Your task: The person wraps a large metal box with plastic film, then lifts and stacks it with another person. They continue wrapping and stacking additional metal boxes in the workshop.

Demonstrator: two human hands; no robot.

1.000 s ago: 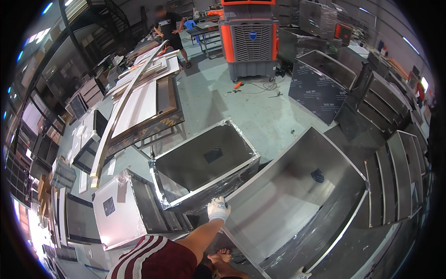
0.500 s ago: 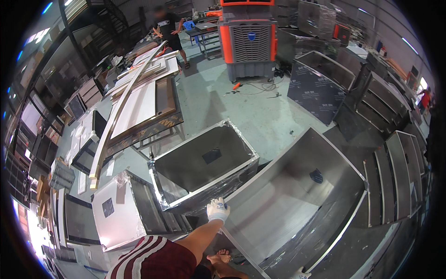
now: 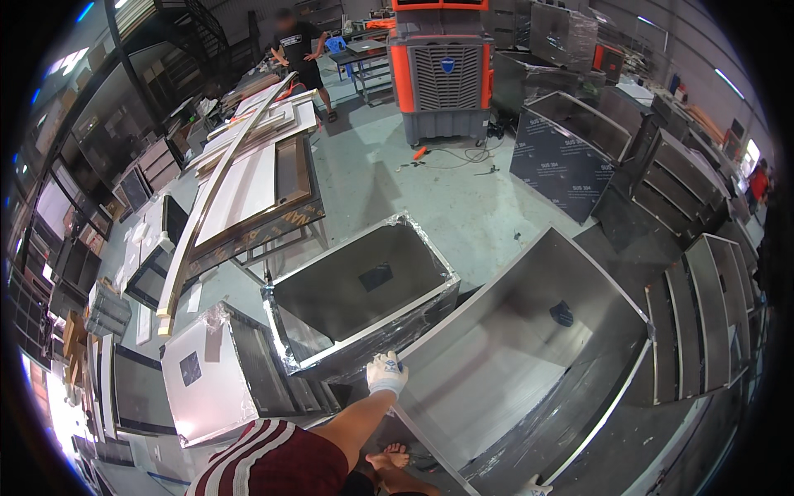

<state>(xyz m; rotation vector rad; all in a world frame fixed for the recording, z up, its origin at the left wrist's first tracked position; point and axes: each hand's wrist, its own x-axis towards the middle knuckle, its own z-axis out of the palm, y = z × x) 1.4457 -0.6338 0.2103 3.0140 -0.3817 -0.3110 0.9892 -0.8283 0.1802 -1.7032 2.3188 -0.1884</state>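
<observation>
A large open stainless steel cabinet lies tilted in front of me, its hollow side facing up. My left hand, in a white glove, is closed on the rim along its left side. At the bottom edge of the picture, part of my right hand, also gloved, is closed on the near right rim; most of it is cut off. A dark patch marks the cabinet's inner surface. Just past my left hand stands another open metal cabinet, its frame edged with plastic film.
A film-wrapped cabinet stands to my left. Long metal strips and panels lie on a worktable. An orange and grey air cooler stands ahead, with a cable on the floor. Shelved cabinets are at right. A person stands far off.
</observation>
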